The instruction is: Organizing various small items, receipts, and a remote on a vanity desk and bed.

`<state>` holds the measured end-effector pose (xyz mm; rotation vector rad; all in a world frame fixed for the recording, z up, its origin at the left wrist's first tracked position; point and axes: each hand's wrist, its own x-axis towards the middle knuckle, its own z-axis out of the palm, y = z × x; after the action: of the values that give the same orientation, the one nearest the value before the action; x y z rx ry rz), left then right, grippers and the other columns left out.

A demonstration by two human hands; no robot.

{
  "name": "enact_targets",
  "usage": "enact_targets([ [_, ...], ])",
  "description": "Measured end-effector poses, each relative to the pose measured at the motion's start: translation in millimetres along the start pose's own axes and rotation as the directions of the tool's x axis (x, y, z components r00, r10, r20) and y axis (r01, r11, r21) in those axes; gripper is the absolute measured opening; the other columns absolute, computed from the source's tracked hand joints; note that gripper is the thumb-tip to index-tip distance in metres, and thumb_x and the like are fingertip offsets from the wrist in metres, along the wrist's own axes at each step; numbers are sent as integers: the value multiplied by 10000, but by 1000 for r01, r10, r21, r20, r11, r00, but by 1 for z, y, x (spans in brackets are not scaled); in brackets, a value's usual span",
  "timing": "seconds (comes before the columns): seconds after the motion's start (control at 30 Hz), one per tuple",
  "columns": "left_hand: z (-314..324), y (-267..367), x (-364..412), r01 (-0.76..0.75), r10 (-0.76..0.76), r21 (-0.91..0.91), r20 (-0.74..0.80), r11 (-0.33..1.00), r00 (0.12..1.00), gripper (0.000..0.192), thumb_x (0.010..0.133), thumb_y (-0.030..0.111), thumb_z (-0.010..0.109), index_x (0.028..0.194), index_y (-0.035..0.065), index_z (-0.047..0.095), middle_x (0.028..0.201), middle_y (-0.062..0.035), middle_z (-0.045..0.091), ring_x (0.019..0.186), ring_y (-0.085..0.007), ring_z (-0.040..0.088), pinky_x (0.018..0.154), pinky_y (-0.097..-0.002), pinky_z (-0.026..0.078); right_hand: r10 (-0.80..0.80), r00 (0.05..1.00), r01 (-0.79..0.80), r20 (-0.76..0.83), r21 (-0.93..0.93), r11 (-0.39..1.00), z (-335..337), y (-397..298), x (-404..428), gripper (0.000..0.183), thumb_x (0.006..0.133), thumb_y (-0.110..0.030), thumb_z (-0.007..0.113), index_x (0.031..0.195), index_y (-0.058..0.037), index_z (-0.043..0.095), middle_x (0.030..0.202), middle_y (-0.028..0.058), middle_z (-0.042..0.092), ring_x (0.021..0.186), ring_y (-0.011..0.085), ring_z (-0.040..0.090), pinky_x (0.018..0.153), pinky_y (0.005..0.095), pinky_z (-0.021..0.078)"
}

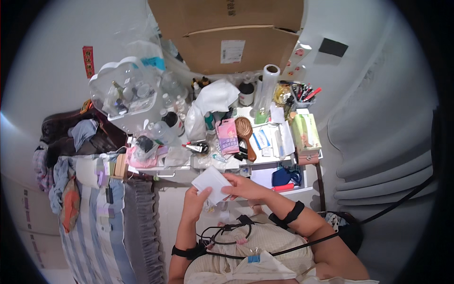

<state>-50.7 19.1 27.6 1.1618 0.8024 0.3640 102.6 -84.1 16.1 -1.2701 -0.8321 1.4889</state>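
A flat white rectangular item [211, 183], perhaps folded paper or a thin packet, is held between both hands in front of my body. My left hand [196, 203] grips its lower left corner with the thumb on top. On the right edge, my right hand [241, 186] pinches it between thumb and fingers. Just beyond is the front of a crowded white desk, with a pink printed packet [228, 136] and a wooden hairbrush [244, 129] lying on it. Below the desktop, to the right of my hands, a pulled-out drawer [260, 177] contains a dark blue item [282, 176] and a red object [283, 187].
Several bottles, a clear-fronted storage box [124, 96], a plastic film roll [267, 88], a pen holder [304, 101] and a tissue box [305, 133] crowd the desk. Behind stands a large cardboard box [202, 46]. A bed [94, 220] is left; a black cable [305, 245] crosses my lap.
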Motion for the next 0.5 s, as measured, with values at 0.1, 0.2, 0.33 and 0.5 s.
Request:
enact_targets([
  [0.1, 14, 9, 2, -30, 20, 123, 84, 992, 996, 191, 728, 57, 570, 907, -8, 556, 840, -48, 578, 718, -94, 532, 642, -224, 427, -67, 996, 63, -66, -59, 996, -1, -5, -11, 396, 789, -220, 531, 1150, -93, 429, 908, 44, 537, 780, 87, 514, 640, 231, 434],
  [0.2, 26, 18, 4, -231, 187, 193, 220, 954, 957, 196, 664, 20, 607, 854, 9, 563, 772, -6, 552, 666, -79, 498, 610, -185, 388, -283, 930, 226, -233, -243, 943, 2, -18, -29, 394, 725, -41, 543, 1110, -96, 481, 956, 89, 533, 842, 169, 512, 734, 276, 406],
  [0.33, 33, 18, 13, -530, 417, 339, 354, 777, 837, 220, 630, 25, 630, 838, 7, 562, 838, -27, 536, 749, -109, 491, 686, -220, 387, -567, 769, 319, -295, -593, 740, -10, -14, -41, 433, 660, 26, 527, 1077, -91, 515, 983, 101, 539, 919, 241, 475, 779, 305, 383],
  [0.5, 31, 17, 20, -454, 358, 222, 365, 863, 859, 346, 642, 79, 628, 964, 3, 526, 963, -72, 527, 907, -161, 475, 812, -265, 350, -739, 644, 216, -198, -879, 424, -14, -26, -51, 428, 621, 3, 549, 1036, -102, 536, 953, 66, 549, 867, 248, 476, 748, 327, 389],
])
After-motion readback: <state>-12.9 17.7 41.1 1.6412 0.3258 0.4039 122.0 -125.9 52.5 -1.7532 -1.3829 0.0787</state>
